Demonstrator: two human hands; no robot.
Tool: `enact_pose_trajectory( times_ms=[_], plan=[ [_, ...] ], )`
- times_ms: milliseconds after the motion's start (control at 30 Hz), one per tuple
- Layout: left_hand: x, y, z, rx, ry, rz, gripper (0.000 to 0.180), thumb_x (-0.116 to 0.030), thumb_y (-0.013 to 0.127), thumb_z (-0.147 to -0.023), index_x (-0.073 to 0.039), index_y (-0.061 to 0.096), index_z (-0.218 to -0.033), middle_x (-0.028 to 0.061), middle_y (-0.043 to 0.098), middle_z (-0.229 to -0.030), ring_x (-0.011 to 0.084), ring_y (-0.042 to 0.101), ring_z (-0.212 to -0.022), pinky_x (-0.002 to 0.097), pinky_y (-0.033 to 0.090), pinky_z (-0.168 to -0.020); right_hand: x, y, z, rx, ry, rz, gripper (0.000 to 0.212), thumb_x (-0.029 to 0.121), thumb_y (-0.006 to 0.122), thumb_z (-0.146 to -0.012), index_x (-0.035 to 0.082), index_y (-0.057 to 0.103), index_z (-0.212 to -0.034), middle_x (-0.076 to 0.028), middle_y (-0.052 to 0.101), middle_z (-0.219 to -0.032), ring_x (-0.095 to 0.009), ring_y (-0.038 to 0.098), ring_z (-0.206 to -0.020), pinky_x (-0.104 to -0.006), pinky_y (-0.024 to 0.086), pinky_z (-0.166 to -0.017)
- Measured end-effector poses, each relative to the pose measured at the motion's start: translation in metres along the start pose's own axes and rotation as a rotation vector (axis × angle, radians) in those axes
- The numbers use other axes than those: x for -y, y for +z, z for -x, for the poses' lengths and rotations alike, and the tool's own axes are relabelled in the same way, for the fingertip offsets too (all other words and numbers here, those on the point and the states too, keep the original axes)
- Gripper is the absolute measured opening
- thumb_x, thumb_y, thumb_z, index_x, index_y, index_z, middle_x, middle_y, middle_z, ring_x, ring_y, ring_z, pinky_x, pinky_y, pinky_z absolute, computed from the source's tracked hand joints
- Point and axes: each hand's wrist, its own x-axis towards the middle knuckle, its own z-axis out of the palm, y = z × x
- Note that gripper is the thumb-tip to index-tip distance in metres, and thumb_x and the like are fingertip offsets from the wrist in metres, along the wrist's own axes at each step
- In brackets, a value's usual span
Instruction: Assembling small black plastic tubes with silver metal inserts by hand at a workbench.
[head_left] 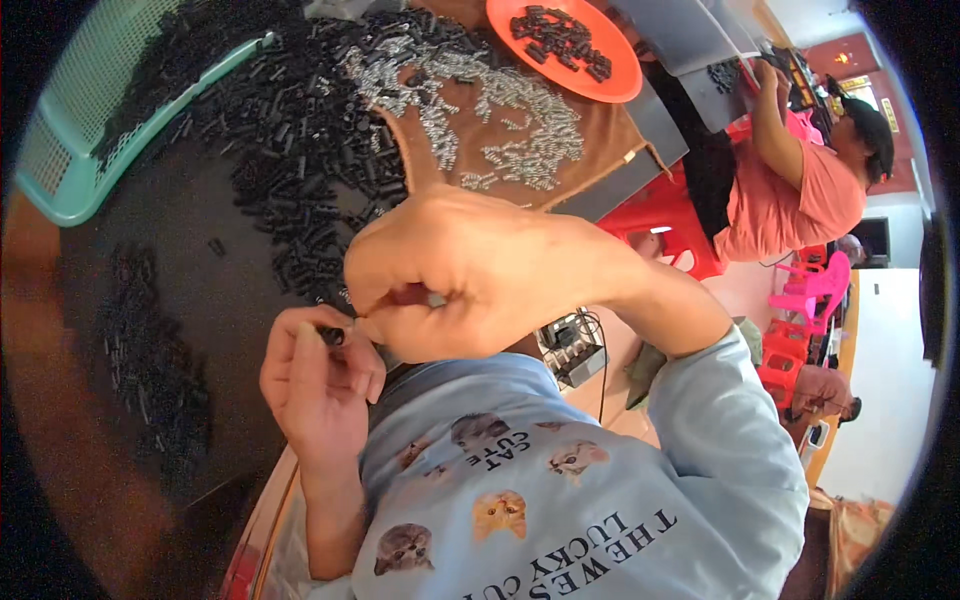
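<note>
My left hand (318,385) is closed around a short black plastic tube (331,336), held between thumb and fingers with one end facing my other hand. My right hand (450,275) reaches over from the right, its fingers curled and thumb and forefinger pinched close beside the tube's end. A small silvery bit shows inside the curl of the right fist; what its fingertips hold is too small to make out. Just beyond both hands lies a pile of loose black plastic parts (300,210). Small metal springs (540,135) are spread over a brown cloth (430,160).
A green plastic basket (75,205) with black parts lies at the far left. More black parts (150,350) lie on the dark table at left. An orange plate (625,85) of black pieces stands at the back. Another person (800,190) sits at the right, near red stools (670,225).
</note>
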Motion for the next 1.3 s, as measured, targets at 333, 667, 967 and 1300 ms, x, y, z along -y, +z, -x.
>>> enact_pose_trajectory(
  times_ms=[333, 667, 967, 1300],
  plan=[
    [0.0, -0.005, 0.002, -0.006, -0.014, -0.011, 0.025, -0.028, 0.042, -0.104, -0.005, 0.051, -0.102, 0.0031, 0.05, -0.063, 0.0091, 0.041, -0.047, 0.0241, 0.032, -0.04, 0.006, 0.016, -0.014, 0.055, -0.005, -0.111, 0.023, 0.016, 0.063, -0.083, -0.004, 0.059, -0.071, -0.02, 0.063, -0.067, -0.036, 0.064, -0.062, -0.0433, 0.047, -0.054],
    [-0.011, -0.018, 0.009, 0.138, 0.06, 0.187, 0.023, -0.022, 0.043, -0.104, -0.001, 0.051, -0.096, 0.0101, 0.056, -0.075, 0.0114, 0.047, -0.056, 0.0248, 0.039, -0.046, -0.01, 0.016, -0.065, -0.012, -0.241, 0.146, 0.017, 0.015, 0.06, -0.088, -0.002, 0.058, -0.084, -0.017, 0.06, -0.077, -0.035, 0.062, -0.075, -0.0428, 0.049, -0.064],
    [-0.012, -0.031, 0.009, 0.079, 0.119, 0.16, 0.02, -0.018, 0.044, -0.102, 0.0, 0.053, -0.1, 0.012, 0.058, -0.079, 0.0122, 0.049, -0.058, 0.0255, 0.041, -0.048, -0.026, 0.057, -0.146, 0.104, -0.119, 0.763, 0.017, 0.015, 0.064, -0.081, -0.001, 0.062, -0.086, -0.019, 0.065, -0.083, -0.04, 0.065, -0.075, -0.046, 0.055, -0.063],
    [-0.013, -0.032, 0.009, 0.047, 0.11, 0.226, 0.022, -0.021, 0.043, -0.102, -0.001, 0.051, -0.097, 0.012, 0.057, -0.078, 0.0131, 0.049, -0.056, 0.0262, 0.04, -0.047, -0.018, 0.055, -0.143, 0.072, -0.1, 0.472, 0.015, 0.01, 0.063, -0.075, -0.003, 0.062, -0.082, -0.019, 0.064, -0.072, -0.039, 0.064, -0.07, -0.0433, 0.052, -0.064]
  ],
)
